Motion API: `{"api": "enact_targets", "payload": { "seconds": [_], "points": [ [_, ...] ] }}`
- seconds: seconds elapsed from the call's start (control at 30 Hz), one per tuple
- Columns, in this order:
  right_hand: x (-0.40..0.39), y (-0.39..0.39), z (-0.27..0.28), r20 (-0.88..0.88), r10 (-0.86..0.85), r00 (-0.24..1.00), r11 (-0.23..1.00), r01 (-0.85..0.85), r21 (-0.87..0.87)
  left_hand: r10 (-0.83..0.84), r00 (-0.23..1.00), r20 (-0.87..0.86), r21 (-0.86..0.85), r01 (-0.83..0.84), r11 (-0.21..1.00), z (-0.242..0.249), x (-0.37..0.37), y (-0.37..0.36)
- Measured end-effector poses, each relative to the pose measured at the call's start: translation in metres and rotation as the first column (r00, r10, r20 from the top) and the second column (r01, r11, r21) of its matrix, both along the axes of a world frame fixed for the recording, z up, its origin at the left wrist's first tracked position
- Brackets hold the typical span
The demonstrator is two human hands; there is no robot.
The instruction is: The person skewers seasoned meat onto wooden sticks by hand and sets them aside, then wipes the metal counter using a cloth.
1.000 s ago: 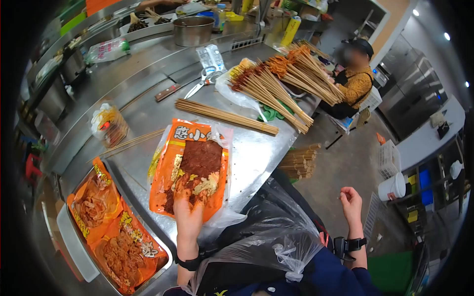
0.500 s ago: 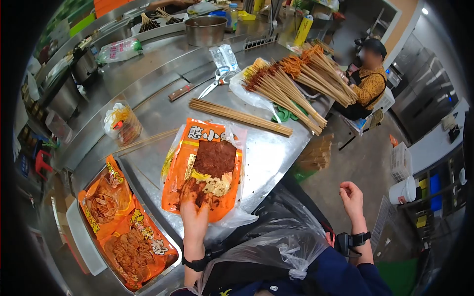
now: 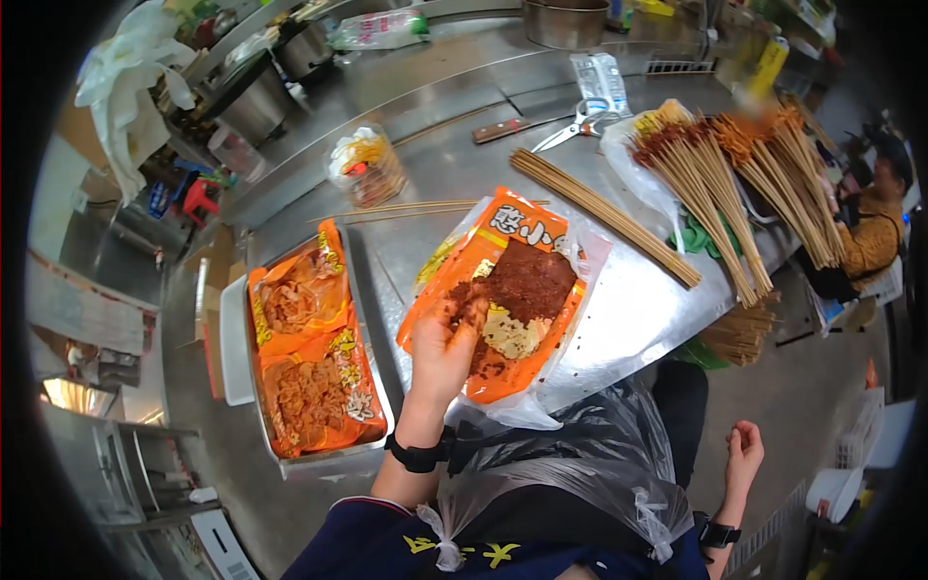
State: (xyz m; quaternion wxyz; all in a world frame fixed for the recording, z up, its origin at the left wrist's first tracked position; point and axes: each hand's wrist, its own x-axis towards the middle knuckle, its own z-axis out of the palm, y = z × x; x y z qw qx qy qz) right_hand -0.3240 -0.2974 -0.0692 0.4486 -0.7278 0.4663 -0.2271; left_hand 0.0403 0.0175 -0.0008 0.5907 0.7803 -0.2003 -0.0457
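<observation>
My left hand (image 3: 447, 350), its fingertips coated in red-brown crumbs, is closed on some of the red-brown seasoning at the left edge of an orange printed packet (image 3: 425, 327). A thick dark-red slab (image 3: 534, 280) lies on the packet, with pale yellow bits (image 3: 512, 333) beside it. Clear plastic sticks out under the packet. My right hand (image 3: 742, 454) hangs at the lower right, away from the table, loosely curled with nothing in it.
A metal tray (image 3: 379, 391) holds two orange packets of reddish food. Bare sticks (image 3: 604, 215), scissors (image 3: 580, 124), a knife (image 3: 503, 130), a clear tub (image 3: 365, 169) and loaded skewers (image 3: 710, 184) lie on the steel table (image 3: 440, 164). A person (image 3: 870, 232) sits at the right.
The view has turned, so the table's things appear farther right. My left fingers have drawn together at the packet's left side. My right hand hangs lower in the view.
</observation>
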Motion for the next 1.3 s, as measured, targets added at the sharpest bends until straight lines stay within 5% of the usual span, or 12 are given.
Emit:
{"api": "enact_targets", "payload": {
  "seconds": [0.1, 0.17, 0.23, 0.3, 0.63, 0.67, 0.7, 0.83, 0.9, 1.07, 1.13, 1.3],
  "points": [
    [0.001, -0.007, -0.010, 0.051, 0.009, 0.999, 0.999, -0.011, 0.045, 0.052, 0.999, 0.014, -0.349, -0.044, 0.936, 0.049, -0.010, -0.015],
    [0.003, -0.008, -0.016, 0.077, -0.006, 0.997, 0.998, 0.001, 0.069, 0.036, 0.991, 0.125, -0.107, -0.023, 0.994, 0.033, 0.004, -0.021],
    [0.000, -0.006, -0.019, 0.072, -0.007, 0.997, 0.998, 0.003, 0.056, -0.202, 0.979, 0.024, 0.820, 0.096, 0.564, -0.012, 0.007, -0.027],
    [-0.006, -0.008, -0.026, 0.132, -0.026, 0.991, 0.997, 0.016, 0.079, -0.219, 0.974, 0.063, 0.809, 0.079, 0.583, -0.016, 0.009, -0.024],
    [-0.003, 0.003, -0.017, 0.201, -0.028, 0.979, 0.995, 0.008, 0.096, 0.083, 0.982, 0.167, -0.250, -0.039, 0.968, 0.043, 0.000, -0.039],
    [-0.004, 0.004, -0.020, 0.181, 0.003, 0.984, 0.996, -0.020, 0.092, -0.124, 0.977, 0.172, 0.463, 0.031, 0.886, 0.018, 0.004, -0.038],
    [-0.004, 0.005, -0.021, 0.169, 0.016, 0.986, 0.993, -0.035, 0.109, -0.272, 0.962, 0.029, 0.936, 0.069, 0.345, 0.008, 0.002, -0.038],
    [-0.009, -0.005, -0.026, 0.183, 0.047, 0.982, 0.992, -0.067, 0.107, -0.086, 0.814, 0.575, 0.477, -0.248, 0.843, 0.011, 0.003, -0.025],
    [-0.013, -0.017, -0.026, 0.222, 0.058, 0.973, 0.990, -0.085, 0.114, 0.048, 0.967, 0.251, 0.204, -0.101, 0.974, 0.060, -0.010, -0.031],
    [0.017, -0.027, -0.034, 0.241, 0.149, 0.959, 0.975, -0.183, 0.126, 0.173, 0.866, 0.468, -0.203, -0.085, 0.975, 0.051, -0.014, -0.038],
    [0.025, -0.023, -0.033, 0.272, 0.208, 0.939, 0.960, -0.249, 0.124, -0.103, 0.956, 0.276, 0.806, -0.172, 0.566, -0.016, 0.003, -0.028],
    [0.027, -0.019, -0.029, 0.226, 0.243, 0.943, 0.960, -0.267, 0.082, 0.038, 0.915, 0.401, 0.466, -0.240, 0.852, 0.013, -0.002, -0.025]
  ]
}}
